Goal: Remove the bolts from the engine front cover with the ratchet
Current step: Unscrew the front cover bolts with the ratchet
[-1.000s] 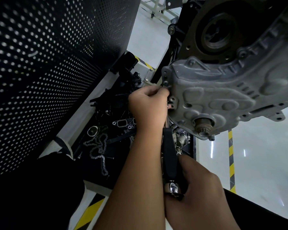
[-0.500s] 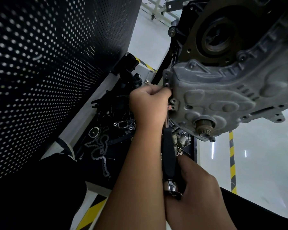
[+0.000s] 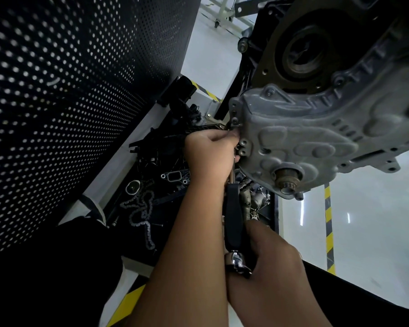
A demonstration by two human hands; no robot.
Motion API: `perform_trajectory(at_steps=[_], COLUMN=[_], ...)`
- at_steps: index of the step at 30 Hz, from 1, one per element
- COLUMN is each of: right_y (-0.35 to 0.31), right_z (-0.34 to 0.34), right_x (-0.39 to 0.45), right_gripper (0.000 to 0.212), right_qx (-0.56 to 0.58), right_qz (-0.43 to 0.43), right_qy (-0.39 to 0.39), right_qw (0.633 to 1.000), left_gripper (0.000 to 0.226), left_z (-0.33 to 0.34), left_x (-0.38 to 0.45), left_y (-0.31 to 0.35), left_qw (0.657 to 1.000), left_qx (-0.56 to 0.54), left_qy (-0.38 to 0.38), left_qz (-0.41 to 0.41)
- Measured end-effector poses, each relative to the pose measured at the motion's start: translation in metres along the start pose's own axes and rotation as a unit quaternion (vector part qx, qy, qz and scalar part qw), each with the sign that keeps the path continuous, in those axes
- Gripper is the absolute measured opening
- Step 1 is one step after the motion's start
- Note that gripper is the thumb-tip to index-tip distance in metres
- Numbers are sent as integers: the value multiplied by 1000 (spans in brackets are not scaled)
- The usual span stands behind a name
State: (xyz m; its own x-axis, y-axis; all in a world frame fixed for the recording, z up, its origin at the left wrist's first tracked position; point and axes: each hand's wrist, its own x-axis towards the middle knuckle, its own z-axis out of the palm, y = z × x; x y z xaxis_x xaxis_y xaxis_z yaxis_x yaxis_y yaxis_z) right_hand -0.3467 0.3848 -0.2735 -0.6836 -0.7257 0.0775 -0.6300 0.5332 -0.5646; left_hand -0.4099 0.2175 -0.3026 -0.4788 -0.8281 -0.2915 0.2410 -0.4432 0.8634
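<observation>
we see the cover (image 3: 300, 140), a grey cast piece, up at the right, hanging over a pale floor (image 3: 368, 244) marked with yellow-and-black tape (image 3: 328, 223). a shaft stub (image 3: 287, 181) pokes out near its lower edge. our left hand (image 3: 210, 154) reaches to the cover's left edge, fingers curled and pinching something small right at a bolt hole; it is too hidden to say whether that is a bolt or the tool's tip. our right hand (image 3: 272, 263) sits nearer, low in the frame, wrapped around the ratchet (image 3: 233, 223) at its lower end, just beside the shiny chrome head (image 3: 236, 261). the black handle runs up from there towards the left hand, and a thin metal shank carries on behind that hand to the cover's edge.

below the hands lies a dark tray (image 3: 275, 208) of parts: a loose chain (image 3: 139, 215) to the left, a black gasket frame (image 3: 175, 177) farther up, and a metal casting (image 3: 253, 201) just right of the handle. a black perforated panel (image 3: 69, 90) fills the left side.
</observation>
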Motion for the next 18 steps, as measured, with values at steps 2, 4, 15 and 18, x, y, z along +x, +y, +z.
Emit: perform_trajectory(at_steps=[2, 4, 15, 18], right_y=[3, 5, 10, 10], right_z=[-1, -1, 6, 8], right_x=[3, 6, 10, 10], right_gripper=[38, 32, 16, 16], right_qx=[-2, 4, 11, 9], right_qz=[14, 27, 50, 45], right_qy=[-22, -33, -56, -51], right_qw=[1000, 999, 997, 998], left_gripper=[19, 25, 19, 22], left_z=[0, 1, -5, -5], left_x=[0, 0, 8, 9], left_y=[-8, -15, -22, -23], left_qw=[1000, 1000, 996, 996], left_qx=[24, 16, -79, -75], left_qy=[-8, -12, 10, 6], left_qz=[-2, -16, -43, -38])
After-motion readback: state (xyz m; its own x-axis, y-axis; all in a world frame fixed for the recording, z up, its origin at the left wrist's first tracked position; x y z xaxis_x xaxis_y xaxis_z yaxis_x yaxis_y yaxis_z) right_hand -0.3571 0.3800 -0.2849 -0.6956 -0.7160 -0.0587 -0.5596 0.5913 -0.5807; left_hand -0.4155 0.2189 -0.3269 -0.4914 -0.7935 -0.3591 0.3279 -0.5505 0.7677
